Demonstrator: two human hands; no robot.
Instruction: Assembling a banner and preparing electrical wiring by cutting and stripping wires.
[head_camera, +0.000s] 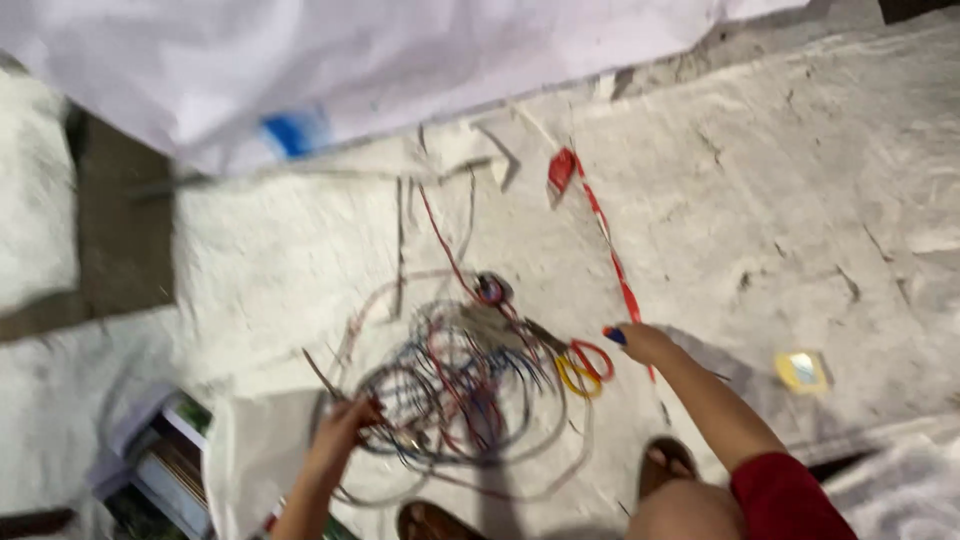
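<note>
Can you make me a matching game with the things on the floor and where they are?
Things:
1. Tangle of wires
2. Red and white tape
3. Small yellow thing
4. White sheet

Places:
A. Alone on the floor, far right
B. Across the top of the picture
C. At the left hand
D. Running up from the right hand

Pairs: 1-C, 2-D, 3-A, 4-B
</note>
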